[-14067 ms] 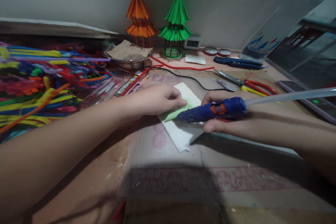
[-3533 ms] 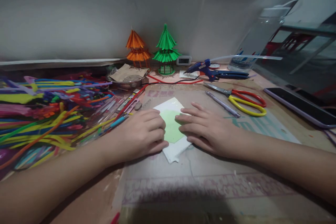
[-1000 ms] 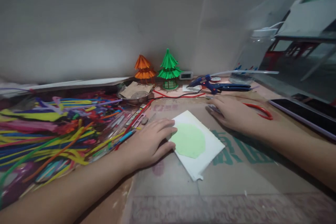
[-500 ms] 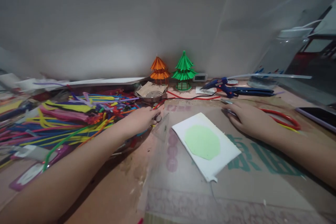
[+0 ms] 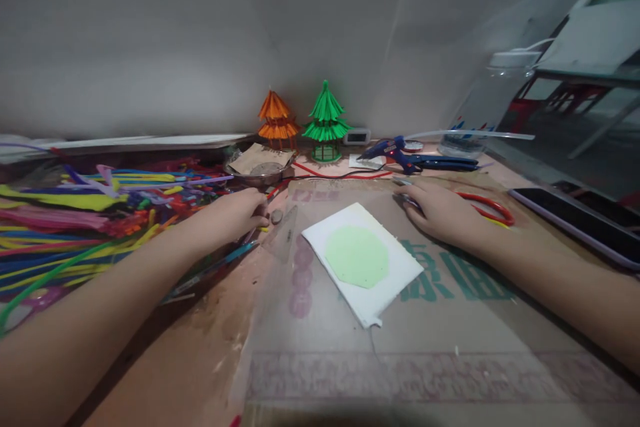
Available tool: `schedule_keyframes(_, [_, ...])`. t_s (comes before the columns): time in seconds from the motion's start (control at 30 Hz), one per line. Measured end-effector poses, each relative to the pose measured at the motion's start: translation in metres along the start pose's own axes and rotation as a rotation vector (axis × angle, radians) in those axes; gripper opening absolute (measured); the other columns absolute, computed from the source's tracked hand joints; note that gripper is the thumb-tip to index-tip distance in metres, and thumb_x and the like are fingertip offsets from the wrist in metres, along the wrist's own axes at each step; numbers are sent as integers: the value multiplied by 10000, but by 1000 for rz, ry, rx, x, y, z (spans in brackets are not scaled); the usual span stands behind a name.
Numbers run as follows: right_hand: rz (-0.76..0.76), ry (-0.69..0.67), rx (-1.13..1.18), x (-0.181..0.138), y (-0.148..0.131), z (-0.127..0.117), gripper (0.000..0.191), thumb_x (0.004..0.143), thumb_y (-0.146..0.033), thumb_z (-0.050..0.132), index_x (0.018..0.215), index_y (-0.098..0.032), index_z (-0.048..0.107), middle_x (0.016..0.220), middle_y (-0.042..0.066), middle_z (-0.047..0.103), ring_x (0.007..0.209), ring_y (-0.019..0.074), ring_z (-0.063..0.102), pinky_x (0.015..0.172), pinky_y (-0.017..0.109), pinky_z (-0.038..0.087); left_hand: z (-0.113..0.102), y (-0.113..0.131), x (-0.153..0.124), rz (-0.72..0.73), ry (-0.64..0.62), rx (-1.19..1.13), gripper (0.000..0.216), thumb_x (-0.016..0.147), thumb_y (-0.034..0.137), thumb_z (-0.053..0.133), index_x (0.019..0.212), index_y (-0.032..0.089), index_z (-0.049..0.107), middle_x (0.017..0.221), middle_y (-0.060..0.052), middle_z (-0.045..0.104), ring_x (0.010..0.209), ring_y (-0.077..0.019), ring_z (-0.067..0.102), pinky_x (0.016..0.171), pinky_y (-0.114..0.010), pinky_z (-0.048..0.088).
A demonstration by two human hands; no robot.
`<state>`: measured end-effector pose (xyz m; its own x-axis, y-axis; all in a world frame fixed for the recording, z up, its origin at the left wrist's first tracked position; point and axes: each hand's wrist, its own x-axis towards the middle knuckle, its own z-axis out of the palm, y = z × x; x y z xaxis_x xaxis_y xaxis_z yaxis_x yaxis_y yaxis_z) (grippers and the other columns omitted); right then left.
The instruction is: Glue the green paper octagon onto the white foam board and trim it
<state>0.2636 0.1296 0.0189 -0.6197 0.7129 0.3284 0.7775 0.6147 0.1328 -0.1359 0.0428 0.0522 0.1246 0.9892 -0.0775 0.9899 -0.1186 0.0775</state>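
Left hand (image 5: 247, 211) curled beside the ruler (image 5: 287, 235) at the cardboard's (image 5: 430, 333) left edge, right hand (image 5: 440, 212) over a pen (image 5: 411, 201), can't tell either grip! Green paper (image 5: 357, 255) sits on white card (image 5: 400, 267), nearer that edge.

Taking the white card (image 5: 400, 271) as the centre of our clock face, we see large green lettering (image 5: 483, 275) at 3 o'clock, printed on the brown sheet (image 5: 425, 337) that covers part of the table (image 5: 220, 347). We take it for Chinese characters but cannot read them with certainty. At 9 o'clock we find three round pink marks (image 5: 301, 273) on that sheet, too blurred to read. The digits on the small white display (image 5: 357, 137) at 12 and the label on the blue glue gun (image 5: 395, 153) near 1 are too small for us.
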Motion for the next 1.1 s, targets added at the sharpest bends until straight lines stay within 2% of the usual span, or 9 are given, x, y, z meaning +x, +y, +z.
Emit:
schedule_keyframes(0.13, [-2,1,1,0,0,0,347,1010,-266,417,1198,-140,679,1159,182,728,1018,317,696,854,405,531,-8,2,-3,-1,-66,-28,251,889,247,525,1020,243,739,960,-46,763,825,-228,712,672,-279,473])
schedule_keyframes(0.2, [-6,-2,-1,0,1,1,343,1012,-269,415,1199,-146,675,1161,172,725,1028,313,692,858,399,528,-10,-1,-5,63,-106,-21,326,857,252,561,1126,263,744,1024,-48,763,895,-240,714,733,-284,499])
schedule_keyframes(0.3, [-13,-10,0,0,2,3,343,1012,-268,414,1205,-140,668,1164,167,715,1047,320,686,871,405,525,-6,-8,-7,161,-100,23,454,809,262,623,1254,290,711,1115,-67,734,994,-261,694,830,-305,508])
schedule_keyframes(0.47, [-4,-33,10,1,2,2,346,1019,-266,406,1209,-137,665,1159,172,712,1050,324,686,882,415,520,6,-17,-3,125,-64,26,495,824,232,569,1304,267,683,1097,-88,717,947,-253,689,770,-297,497])
schedule_keyframes(0.57, [0,-42,19,0,1,2,346,1011,-250,416,1223,-134,664,1164,177,714,1061,329,685,886,422,521,5,-17,-1,100,-59,24,419,855,247,538,1241,266,701,1074,-79,731,938,-255,692,757,-304,493])
schedule_keyframes(0.7, [11,-32,45,0,0,1,346,1007,-244,429,1233,-133,666,1204,192,713,1065,335,688,888,435,523,-1,-16,-7,50,-67,125,213,845,373,616,990,261,726,1005,-74,748,891,-279,697,690,-324,461])
schedule_keyframes(0.87, [10,-32,53,0,0,1,345,1006,-241,428,1225,-126,669,1198,197,713,1076,336,685,897,433,519,-9,-5,-18,-51,-114,172,167,831,410,638,778,252,645,684,-41,690,629,-254,639,556,-327,348])
schedule_keyframes(1.0, [4,-39,49,1,1,2,347,999,-241,433,1220,-115,669,1169,192,709,1074,342,679,895,431,516,-18,9,-20,-118,-167,163,183,840,399,635,752,242,608,637,-37,681,598,-246,641,558,-319,337])
schedule_keyframes(1.1, [11,-35,37,0,1,3,338,999,-239,432,1211,-128,672,1160,180,719,1057,327,687,892,416,516,-22,13,-21,-131,-123,106,133,864,353,595,814,240,642,630,-37,692,599,-254,657,573,-317,350])
